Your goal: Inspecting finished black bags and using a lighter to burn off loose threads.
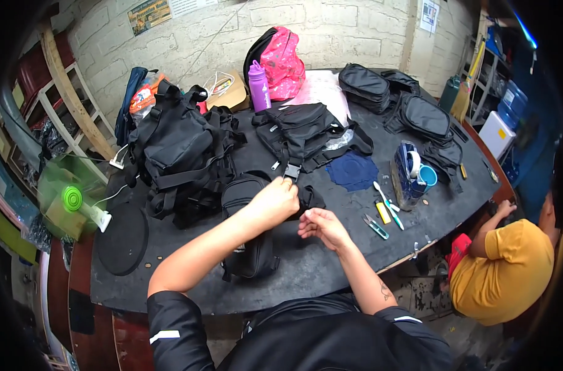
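My left hand (275,201) is closed, fingertips pressed together just below a black side-release buckle (292,172). That buckle hangs off the front of a black waist bag (303,127). Whatever the left fingers pinch is hidden. Close by on the right, my right hand (325,229) is curled, thumb against the fingers; anything between them is too small to make out. Under my left forearm lies a smaller black bag (250,256), partly covered by the arm. A dark strap piece (311,196) shows between the hands.
Black backpacks (176,142) crowd the left; more black bags (423,114) lie far right. Thread snips (376,227), a toothbrush (393,207), a yellow lighter-like item (382,213) and a blue cup (426,176) stand right. A purple bottle (258,86) is behind. A person in yellow (504,272) sits right.
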Demonstrator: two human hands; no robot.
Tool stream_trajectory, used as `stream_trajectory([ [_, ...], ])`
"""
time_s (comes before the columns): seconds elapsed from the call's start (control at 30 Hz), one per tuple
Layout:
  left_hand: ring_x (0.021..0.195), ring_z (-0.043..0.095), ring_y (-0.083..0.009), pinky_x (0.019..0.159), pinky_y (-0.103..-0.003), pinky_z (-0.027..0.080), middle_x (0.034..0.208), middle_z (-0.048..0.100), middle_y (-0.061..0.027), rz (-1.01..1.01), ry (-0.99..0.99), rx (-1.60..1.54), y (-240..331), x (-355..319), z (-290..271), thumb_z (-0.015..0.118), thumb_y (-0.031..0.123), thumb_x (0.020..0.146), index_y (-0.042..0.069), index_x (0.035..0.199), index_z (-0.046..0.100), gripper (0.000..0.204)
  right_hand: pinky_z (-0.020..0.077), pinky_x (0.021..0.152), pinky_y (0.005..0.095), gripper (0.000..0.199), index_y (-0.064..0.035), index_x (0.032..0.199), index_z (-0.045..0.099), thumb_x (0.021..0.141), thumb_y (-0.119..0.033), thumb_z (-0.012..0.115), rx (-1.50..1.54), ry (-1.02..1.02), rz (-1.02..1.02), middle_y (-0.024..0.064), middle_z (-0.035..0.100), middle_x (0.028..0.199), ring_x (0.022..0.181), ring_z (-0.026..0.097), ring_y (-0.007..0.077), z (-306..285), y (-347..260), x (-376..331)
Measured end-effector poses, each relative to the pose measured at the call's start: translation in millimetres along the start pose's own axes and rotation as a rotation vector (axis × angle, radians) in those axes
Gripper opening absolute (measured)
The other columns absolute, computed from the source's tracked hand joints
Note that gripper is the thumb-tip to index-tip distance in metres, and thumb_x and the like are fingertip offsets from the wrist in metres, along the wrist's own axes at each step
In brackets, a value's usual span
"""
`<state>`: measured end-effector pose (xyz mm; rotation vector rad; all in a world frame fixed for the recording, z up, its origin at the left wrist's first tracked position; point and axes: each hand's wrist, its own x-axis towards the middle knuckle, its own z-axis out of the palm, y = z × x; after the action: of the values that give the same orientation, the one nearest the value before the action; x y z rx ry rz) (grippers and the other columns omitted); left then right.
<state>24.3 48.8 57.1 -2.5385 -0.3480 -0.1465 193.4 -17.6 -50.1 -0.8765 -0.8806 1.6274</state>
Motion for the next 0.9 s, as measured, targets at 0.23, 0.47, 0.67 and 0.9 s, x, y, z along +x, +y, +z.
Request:
stream_trajectory([
  [0.23,0.07,0.057,-0.0075,0.065,-0.023,0.046,0.074,0.062,-0.0023,-0.667,0.478,-1.338,0,3,-40,0.067,0.002,0.076,0.001,0.082,0.062,0.007,0.0405,0.056,0.0196,0.028,-0.0056,0.103,0.055,0.086,-0.027,0.063,0.041,-0.05,-0.346,-0.0016,0.056,0.082,0.063,0.05,0.0053,51,-34,6],
  [0.47,0.07,0.055,-0.0053,0.069,-0.02,0.044,0.077,0.062,0.0004,-0.932,1.064,-1.825,-1,12,-3,0.068,-0.003,0.075,0.003,0.079,0.062,0.009,0.0388,0.058,0.0194,0.03,-0.0012,0.103,0.056,0.076,-0.008,0.068,-0.069,0.077,-0.452,-0.001,0.056,0.085,0.068,0.049,0.0049,60,-54,26],
  [0.67,0.078,0.057,-0.0114,0.075,-0.025,0.045,0.081,0.062,-0.0028,-1.196,1.148,-2.01,-35,-17,42,0.065,0.008,0.08,0.005,0.087,0.063,0.008,0.0269,0.105,0.0327,0.089,0.0031,0.134,0.029,0.06,-0.01,0.077,-0.083,-0.156,-0.358,0.0091,0.042,0.131,0.123,0.04,0.021,77,-86,-21],
  [0.9,0.104,0.059,-0.0307,0.09,-0.045,0.047,0.114,0.06,-0.0173,-0.635,0.524,-3.268,9,-45,90,0.038,0.041,0.095,-0.002,0.117,0.055,0.051,0.0271,0.107,0.0391,0.086,0.0039,0.133,0.034,0.06,-0.021,0.072,0.054,-0.223,-0.366,0.0161,0.043,0.135,0.127,0.039,0.0292,-19,-81,-11],
])
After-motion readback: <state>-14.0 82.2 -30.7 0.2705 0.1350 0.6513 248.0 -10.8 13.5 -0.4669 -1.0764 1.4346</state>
